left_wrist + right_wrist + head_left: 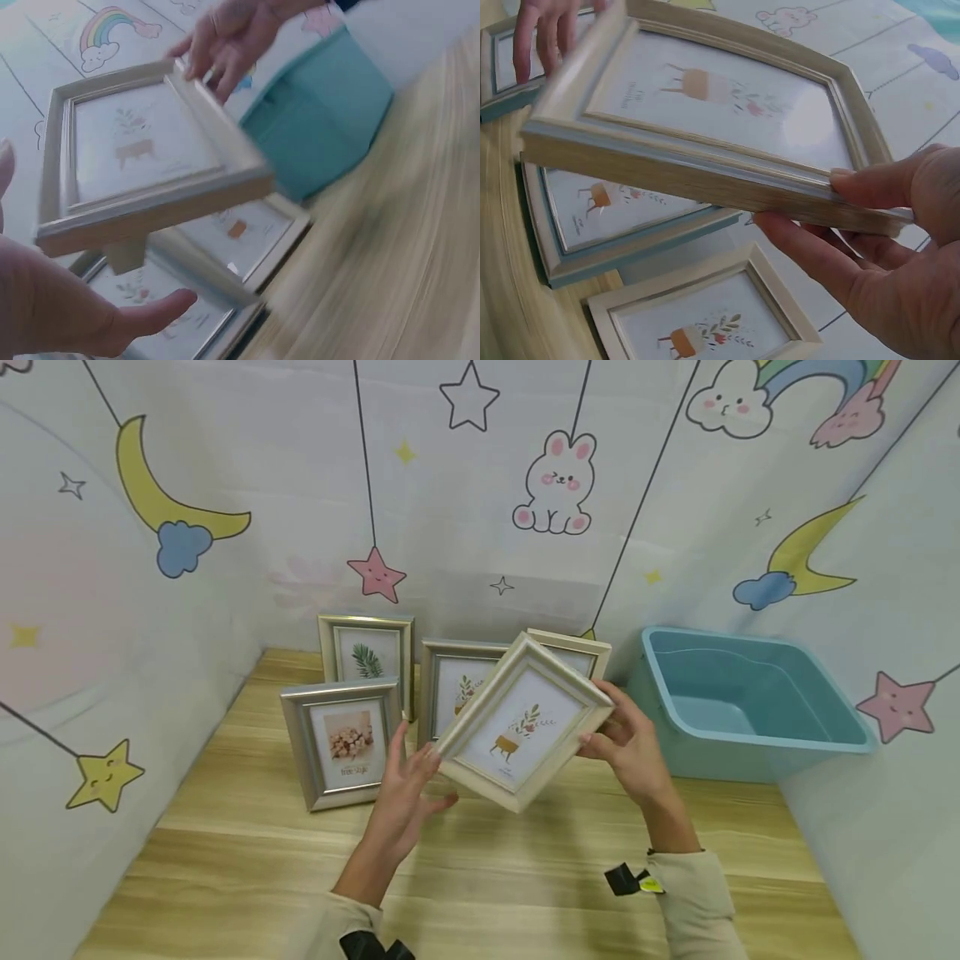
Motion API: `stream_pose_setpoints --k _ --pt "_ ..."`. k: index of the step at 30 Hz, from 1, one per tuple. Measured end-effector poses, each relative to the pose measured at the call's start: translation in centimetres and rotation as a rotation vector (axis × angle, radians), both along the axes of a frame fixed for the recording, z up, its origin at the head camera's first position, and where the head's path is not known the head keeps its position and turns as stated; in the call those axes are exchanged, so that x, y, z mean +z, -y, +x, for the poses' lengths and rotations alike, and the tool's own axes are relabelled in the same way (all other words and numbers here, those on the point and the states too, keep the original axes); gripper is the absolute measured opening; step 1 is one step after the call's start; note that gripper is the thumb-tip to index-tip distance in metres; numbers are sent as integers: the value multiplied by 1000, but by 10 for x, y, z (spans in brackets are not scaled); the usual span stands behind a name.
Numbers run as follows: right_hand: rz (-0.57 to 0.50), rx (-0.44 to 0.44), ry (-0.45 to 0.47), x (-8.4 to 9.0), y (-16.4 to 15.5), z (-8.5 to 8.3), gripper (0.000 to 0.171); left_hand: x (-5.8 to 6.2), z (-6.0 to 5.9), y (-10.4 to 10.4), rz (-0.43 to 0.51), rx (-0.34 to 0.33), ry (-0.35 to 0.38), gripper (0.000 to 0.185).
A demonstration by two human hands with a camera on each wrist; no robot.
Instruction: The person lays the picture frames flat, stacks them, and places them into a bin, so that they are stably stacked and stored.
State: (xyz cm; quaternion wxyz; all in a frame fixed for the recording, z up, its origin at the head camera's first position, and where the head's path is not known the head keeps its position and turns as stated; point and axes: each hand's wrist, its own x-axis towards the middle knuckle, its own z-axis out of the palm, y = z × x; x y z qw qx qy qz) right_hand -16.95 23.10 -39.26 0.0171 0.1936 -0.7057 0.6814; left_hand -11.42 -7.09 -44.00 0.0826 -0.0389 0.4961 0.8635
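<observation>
A cream picture frame (525, 722) with a drawing of an orange plant pot and sprigs hangs tilted above the table. My right hand (633, 756) pinches its right edge, thumb on the front and fingers beneath, as the right wrist view shows. At its lower left corner my left hand (401, 802) is spread, with the thumb (154, 311) stretched out; in the left wrist view a gap separates that thumb from the frame. Behind the held one stand a silvery plant-drawing frame (450, 681) and a cream frame (596, 653), both partly hidden.
A silvery frame with a flower photo (351, 743) stands left of my left hand, before a frame with a green leaf (367, 656). The blue plastic tub (757, 768) sits at right. A printed cloth wall (465, 502) borders the wooden table (510, 877).
</observation>
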Motion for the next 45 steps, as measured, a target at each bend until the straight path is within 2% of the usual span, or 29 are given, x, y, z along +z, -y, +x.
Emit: stream_pose_setpoints --k 2,4,7,10,20,24,29,32,35,40,42,45 --pt "-71 -30 10 -3 4 -1 71 -1 -2 -3 121 -55 32 75" --pt "-120 -73 30 -6 9 -2 72 -1 -6 -7 218 -108 67 72" --pt "-169 -125 63 -10 19 -1 71 -2 -12 -10 303 -152 106 74" --pt "-194 -151 90 -16 26 1 70 -2 -16 -12 326 -141 141 74" --pt "-249 -210 105 -30 38 1 68 -3 -25 -13 259 -61 159 75" --pt "-143 -282 91 -25 38 3 58 -4 -28 -9 219 -40 146 71" --pt "137 -400 54 -7 31 8 38 -3 -31 -3 134 -23 90 72" --pt "289 -396 72 1 27 10 39 -2 -33 -1 87 -1 68 73" --pt "391 -353 92 4 25 11 46 -1 -35 -1 47 15 50 73" --pt "453 -230 106 4 23 8 58 -1 -38 0 -11 31 6 66" --pt "440 -197 135 3 23 5 59 -1 -39 1 -47 40 -8 64" --pt "389 -192 213 0 24 3 55 2 -40 2 -135 44 -35 62"
